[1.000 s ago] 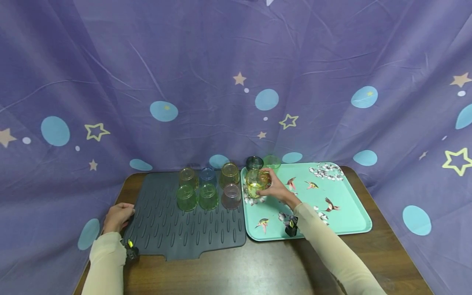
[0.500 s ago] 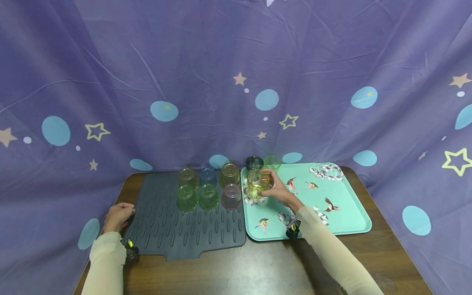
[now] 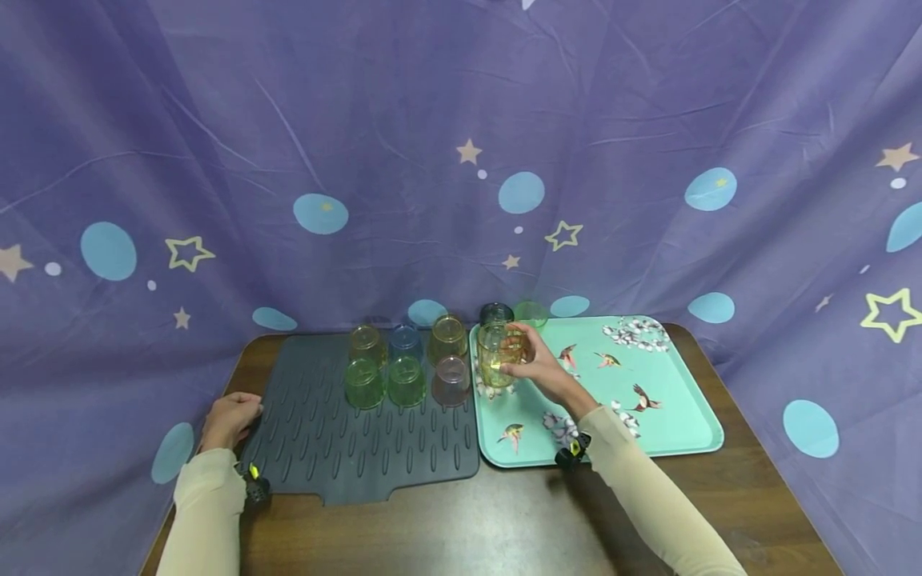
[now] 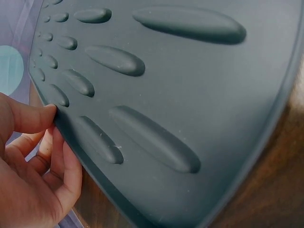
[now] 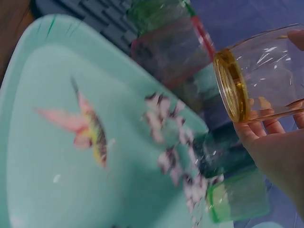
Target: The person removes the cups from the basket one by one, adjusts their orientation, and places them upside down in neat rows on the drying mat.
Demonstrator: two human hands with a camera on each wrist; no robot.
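My right hand (image 3: 542,370) grips a yellow glass (image 3: 495,356) above the left end of the mint-green tray (image 3: 670,424). In the right wrist view the glass's thick amber base (image 5: 231,86) points down towards the tray, with fingers around its side. Behind it on the tray stand a dark glass (image 3: 495,312) and a pale green glass (image 3: 531,312). At the left, my left hand (image 3: 232,418) pinches the edge of a dark grey drying mat (image 3: 353,456). The left wrist view has its thumb (image 4: 35,118) on the mat's rim and the other fingers curled below.
Upside-down glasses stand in two rows on the mat: green ones (image 3: 364,384) (image 3: 406,382) and a pink one (image 3: 451,382) in front, amber (image 3: 448,336), blue (image 3: 406,342) and yellowish (image 3: 366,342) behind. A purple curtain (image 3: 403,120) hangs behind the wooden table (image 3: 490,520).
The right hand and the yellow glass have shifted slightly, a little up and left since half a second ago. The left hand stays at the mat's edge.
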